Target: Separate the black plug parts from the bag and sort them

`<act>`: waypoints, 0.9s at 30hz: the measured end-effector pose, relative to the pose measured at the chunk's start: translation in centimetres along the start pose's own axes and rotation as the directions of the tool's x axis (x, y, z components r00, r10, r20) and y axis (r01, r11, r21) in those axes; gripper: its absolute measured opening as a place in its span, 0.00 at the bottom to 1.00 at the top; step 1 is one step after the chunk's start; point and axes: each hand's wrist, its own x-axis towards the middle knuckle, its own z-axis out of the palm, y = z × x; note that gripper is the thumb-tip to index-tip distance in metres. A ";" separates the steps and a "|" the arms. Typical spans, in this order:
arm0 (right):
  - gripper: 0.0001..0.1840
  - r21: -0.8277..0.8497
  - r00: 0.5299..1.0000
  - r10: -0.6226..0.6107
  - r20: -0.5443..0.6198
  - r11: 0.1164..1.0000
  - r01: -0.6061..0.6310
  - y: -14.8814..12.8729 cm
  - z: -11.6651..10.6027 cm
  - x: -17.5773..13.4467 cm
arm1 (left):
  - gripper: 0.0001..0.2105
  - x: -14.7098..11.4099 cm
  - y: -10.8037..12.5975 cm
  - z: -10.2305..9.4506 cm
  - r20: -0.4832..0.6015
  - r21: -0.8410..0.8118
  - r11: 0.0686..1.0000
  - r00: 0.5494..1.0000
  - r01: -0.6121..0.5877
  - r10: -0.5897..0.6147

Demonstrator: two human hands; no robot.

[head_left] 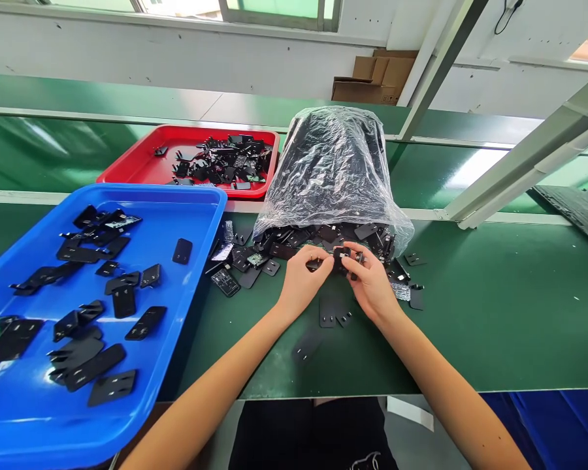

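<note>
A small black plate-like part (342, 260) is held up between my two hands, just in front of a pile of similar parts. My right hand (371, 281) grips it with thumb and fingers, with more small dark pieces showing among the fingers. The thumb and forefinger of my left hand (301, 277) are pinched together at the part's left edge. Below my hands, a few flat black plates (327, 312) with small pale marks lie on the green table (494, 313). Behind, a clear plastic bag (333, 163) full of black parts lies with its mouth towards me, parts spilling out.
To the left, a blue tray (203, 222) holds scattered black parts, some grouped together. Beyond it stands a red tray (140, 160) with a heap of black pieces. A pale metal post (524, 156) rises at the right. Cardboard boxes (379, 78) sit by the back wall.
</note>
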 end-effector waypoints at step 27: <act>0.09 -0.513 0.961 -0.266 0.072 0.817 0.264 -2.3 -1.2 0.3 | 0.16 0.3 0.8 -0.7 0.274 0.043 0.993 0.954 0.113 -0.120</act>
